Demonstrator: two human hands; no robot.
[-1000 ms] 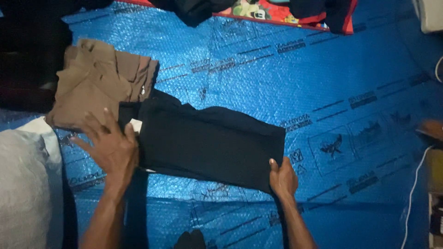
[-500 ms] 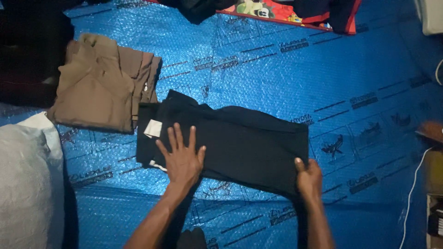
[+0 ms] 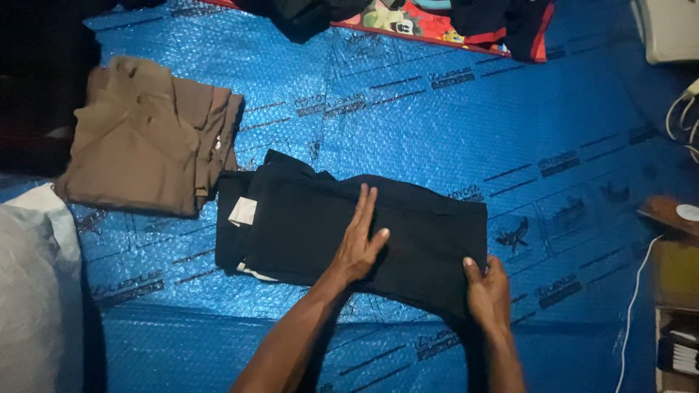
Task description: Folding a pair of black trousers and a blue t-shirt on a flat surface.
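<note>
Blue bubble-wrap sheet [image 3: 437,109] covered the floor. Right hand [image 3: 488,291] pinched the lower-right corner of the folded black garment [image 3: 408,233] at frame centre. Left hand [image 3: 360,244] lay flat and open on its middle. Folded brown garment [image 3: 138,145] sat upper left, just beside the black one.

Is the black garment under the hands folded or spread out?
Folded: the black garment lies as a compact layered rectangle, left hand flat on it, right hand gripping its corner.

Left hand [image 3: 358,244] now mid-garment [image 3: 408,233]
</note>
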